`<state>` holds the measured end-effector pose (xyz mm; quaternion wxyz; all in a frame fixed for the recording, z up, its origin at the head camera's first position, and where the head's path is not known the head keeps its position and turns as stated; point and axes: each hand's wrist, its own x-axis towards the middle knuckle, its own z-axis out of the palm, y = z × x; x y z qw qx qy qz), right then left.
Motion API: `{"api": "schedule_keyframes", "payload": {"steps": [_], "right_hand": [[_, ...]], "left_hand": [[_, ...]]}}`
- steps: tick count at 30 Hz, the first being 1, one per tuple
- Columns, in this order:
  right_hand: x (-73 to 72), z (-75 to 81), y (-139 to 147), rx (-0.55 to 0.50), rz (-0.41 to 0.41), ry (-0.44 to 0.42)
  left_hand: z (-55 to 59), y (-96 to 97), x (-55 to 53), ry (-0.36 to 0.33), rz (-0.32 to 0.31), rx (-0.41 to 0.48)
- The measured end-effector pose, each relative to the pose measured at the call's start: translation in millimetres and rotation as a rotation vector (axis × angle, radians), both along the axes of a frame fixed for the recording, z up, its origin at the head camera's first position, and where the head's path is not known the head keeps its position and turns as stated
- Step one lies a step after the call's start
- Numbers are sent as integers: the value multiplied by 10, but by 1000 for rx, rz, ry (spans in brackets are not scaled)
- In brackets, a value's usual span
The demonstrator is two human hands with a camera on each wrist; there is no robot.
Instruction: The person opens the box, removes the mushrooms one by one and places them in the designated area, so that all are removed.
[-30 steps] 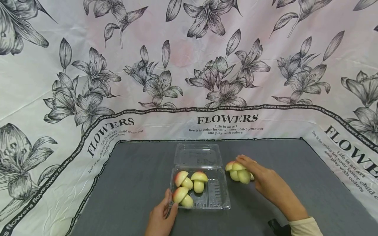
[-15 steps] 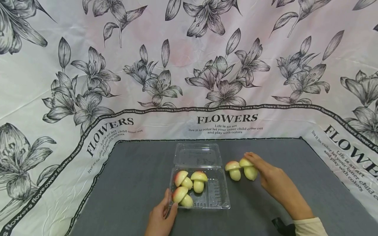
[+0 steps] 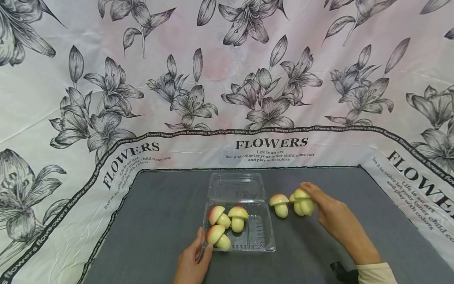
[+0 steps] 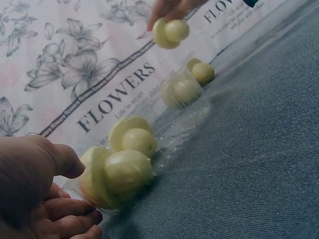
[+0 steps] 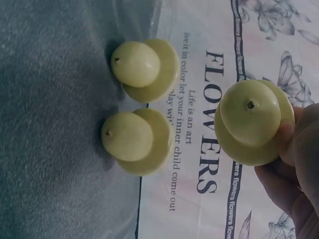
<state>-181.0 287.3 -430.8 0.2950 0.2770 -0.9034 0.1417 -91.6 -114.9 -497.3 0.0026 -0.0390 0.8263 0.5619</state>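
Mushroom [image 5: 249, 119] pinched in our right grip [image 3: 335, 217] has shifted toward 3 o'clock, hanging outside the box [image 3: 260, 228] our left grip [image 3: 193, 258] pinches.

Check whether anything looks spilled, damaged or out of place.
Nothing stands out. The clear clamshell box sits open with three mushrooms inside; two more rest beside it, and the right hand holds another.

Rear mushroom [image 3: 292, 197] partly hidden behind held mushroom [image 3: 306, 202]

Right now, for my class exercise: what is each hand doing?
Left hand: holding the clear box at its near left corner.
Right hand: holding a mushroom.
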Motion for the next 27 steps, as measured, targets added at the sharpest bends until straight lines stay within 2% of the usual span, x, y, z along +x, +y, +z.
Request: {"api": "schedule_keyframes", "payload": {"steps": [10, 17, 27], "right_hand": [[-1, -15, 90, -16, -45, -9], [-12, -28, 147, -15, -70, -34], [-14, -45, 235, -27, -105, -43]], "left_hand": [[-22, -12, -10, -10, -3, 2], [13, -8, 17, -21, -29, 21], [20, -17, 13, -56, -29, 23]]}}
